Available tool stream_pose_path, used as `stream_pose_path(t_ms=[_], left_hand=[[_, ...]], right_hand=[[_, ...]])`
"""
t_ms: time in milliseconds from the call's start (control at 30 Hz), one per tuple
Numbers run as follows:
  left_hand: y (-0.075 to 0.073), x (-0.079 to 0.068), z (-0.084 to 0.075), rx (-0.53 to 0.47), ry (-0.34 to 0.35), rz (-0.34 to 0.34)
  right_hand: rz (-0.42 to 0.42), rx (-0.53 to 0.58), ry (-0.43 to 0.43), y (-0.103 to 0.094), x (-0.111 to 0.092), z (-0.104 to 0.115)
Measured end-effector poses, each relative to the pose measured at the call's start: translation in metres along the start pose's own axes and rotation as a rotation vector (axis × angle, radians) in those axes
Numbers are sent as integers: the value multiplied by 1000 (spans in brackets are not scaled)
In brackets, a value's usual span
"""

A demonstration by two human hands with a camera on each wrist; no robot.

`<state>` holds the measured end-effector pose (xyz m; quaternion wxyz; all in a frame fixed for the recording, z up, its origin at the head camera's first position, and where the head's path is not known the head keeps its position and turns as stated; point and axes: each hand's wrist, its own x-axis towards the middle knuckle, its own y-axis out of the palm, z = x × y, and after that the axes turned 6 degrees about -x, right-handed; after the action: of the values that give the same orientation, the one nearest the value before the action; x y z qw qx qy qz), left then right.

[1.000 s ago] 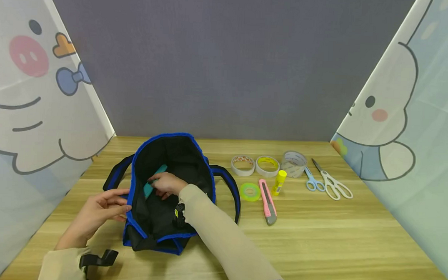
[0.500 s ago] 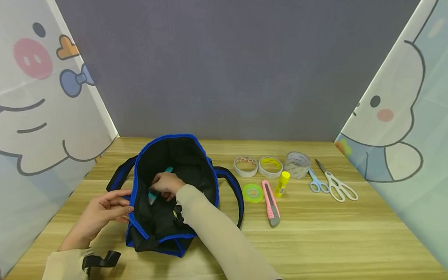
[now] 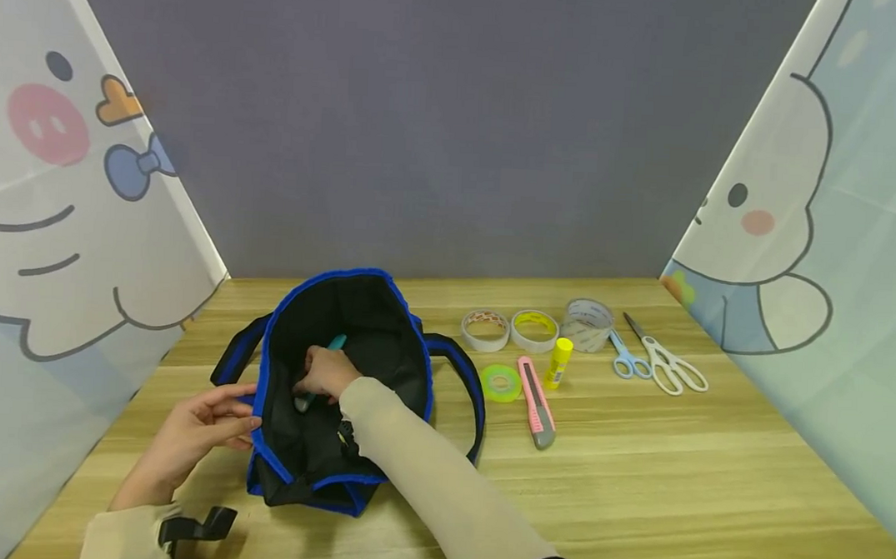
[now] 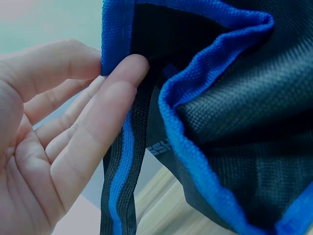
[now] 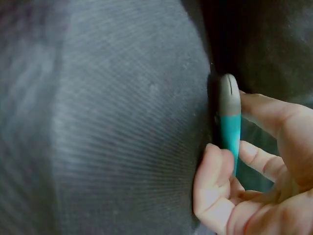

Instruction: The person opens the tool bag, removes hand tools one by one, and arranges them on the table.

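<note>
A black tool bag (image 3: 370,426) with blue trim stands wide open on the left of the table. My left hand (image 3: 193,439) pinches its left rim; in the left wrist view thumb and fingers lie along the blue edging (image 4: 116,36), by a striped strap (image 4: 122,181). Deep inside the bag, my right hand (image 3: 329,373) holds a teal utility knife (image 5: 230,127) with a grey end. The knife stands close against the bag's inner wall (image 5: 132,122) in the right wrist view, with fingers on both sides of it. In the head view the hand covers the knife's middle.
Right of the bag lie a pink utility knife (image 3: 537,408), green tape (image 3: 491,392), a yellow glue stick (image 3: 559,363), white tape rolls (image 3: 486,344), clear tape (image 3: 585,337), blue scissors (image 3: 630,364) and white scissors (image 3: 669,364). A bag handle (image 3: 474,381) sticks out toward them.
Inside the bag, the right hand has turned the teal knife and shifted it slightly, and less of it shows now. The left hand keeps its hold on the rim.
</note>
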<state>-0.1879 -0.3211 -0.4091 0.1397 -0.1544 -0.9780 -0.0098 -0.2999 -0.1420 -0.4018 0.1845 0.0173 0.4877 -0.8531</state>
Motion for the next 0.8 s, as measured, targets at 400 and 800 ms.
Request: stream_pose_path(t_ms=[400,800], left_hand=[[-3,1,0,-31,29,8],[0,-1,-1,-48,0,-8]], right_hand=[[25,444,123,-10,5,-14],[165,659,94,-22,1,-37]])
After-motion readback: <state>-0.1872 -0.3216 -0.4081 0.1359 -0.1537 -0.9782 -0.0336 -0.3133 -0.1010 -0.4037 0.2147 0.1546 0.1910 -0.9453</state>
